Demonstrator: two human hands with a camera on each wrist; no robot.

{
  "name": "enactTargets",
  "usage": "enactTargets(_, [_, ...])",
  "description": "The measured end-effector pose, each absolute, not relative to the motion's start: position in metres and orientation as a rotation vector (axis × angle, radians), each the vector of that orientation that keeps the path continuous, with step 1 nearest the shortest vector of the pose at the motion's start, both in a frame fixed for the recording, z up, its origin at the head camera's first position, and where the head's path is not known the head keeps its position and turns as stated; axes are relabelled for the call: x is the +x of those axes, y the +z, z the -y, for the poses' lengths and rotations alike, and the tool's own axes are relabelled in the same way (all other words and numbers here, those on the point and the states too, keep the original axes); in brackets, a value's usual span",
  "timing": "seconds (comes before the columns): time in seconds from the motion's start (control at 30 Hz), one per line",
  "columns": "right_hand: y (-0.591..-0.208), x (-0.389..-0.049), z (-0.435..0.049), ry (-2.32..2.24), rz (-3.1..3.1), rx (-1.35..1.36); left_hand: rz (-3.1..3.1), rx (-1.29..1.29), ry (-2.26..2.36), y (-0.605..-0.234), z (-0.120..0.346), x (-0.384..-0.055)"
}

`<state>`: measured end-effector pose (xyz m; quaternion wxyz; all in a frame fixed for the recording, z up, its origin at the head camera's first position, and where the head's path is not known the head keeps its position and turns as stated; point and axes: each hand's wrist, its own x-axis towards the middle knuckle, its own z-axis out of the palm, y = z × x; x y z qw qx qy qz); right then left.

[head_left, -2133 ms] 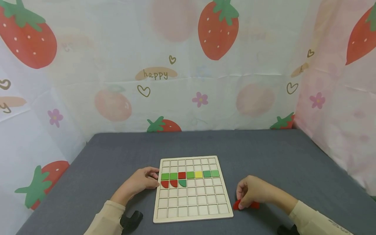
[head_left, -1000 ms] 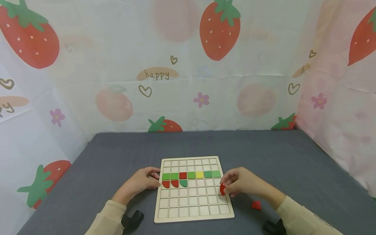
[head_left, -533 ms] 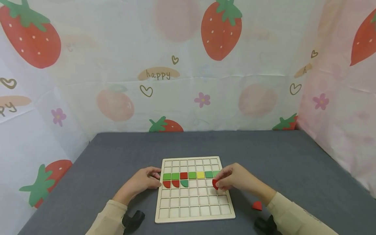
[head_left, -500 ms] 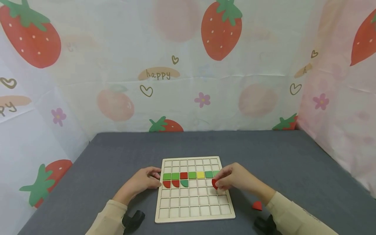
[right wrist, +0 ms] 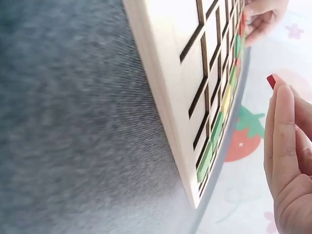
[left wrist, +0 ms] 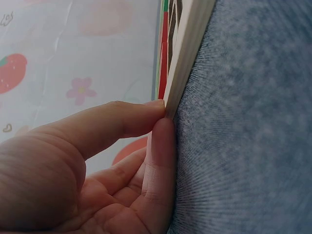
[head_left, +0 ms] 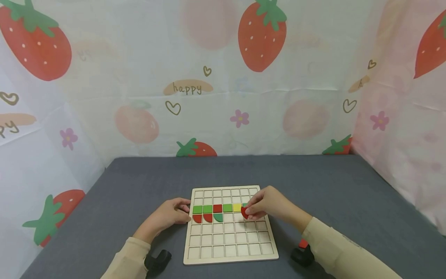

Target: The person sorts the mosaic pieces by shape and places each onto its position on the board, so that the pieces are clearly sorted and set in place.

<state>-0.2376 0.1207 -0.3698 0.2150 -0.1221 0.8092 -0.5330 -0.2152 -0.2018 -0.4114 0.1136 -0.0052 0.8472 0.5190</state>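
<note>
A square wooden grid board (head_left: 230, 248) lies on the table. My left hand (head_left: 168, 215) holds its left edge; in the left wrist view the thumb (left wrist: 141, 117) and a finger (left wrist: 163, 146) meet at the board's rim. Over the right half of the board, my right hand (head_left: 266, 203) pinches a red rounded piece (head_left: 244, 212) between thumb and fingertips. One row carries green squares (head_left: 197, 209), a red square (head_left: 217, 208) and a yellow square (head_left: 237, 207). Below sit two red quarter-circles (head_left: 197, 219) and a green quarter-circle (head_left: 218, 217).
Another red piece (head_left: 303, 243) lies on the dark grey tablecloth (head_left: 150, 178) right of the board, partly hidden by the right sleeve and black wrist strap (head_left: 302, 255). A strawberry-printed curtain (head_left: 261, 100) stands behind and at both sides.
My right hand has lifted a red piece from the table at the board's right and carried it left over the board. The left hand stays at the left edge.
</note>
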Motion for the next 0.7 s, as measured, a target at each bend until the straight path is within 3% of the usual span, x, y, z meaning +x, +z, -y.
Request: enactTargets(0.7, [-0.374,-0.252,-0.085,-1.399,-2.289,-0.281,-2.483,-0.006,1.527,-0.412,0.203,-0.216])
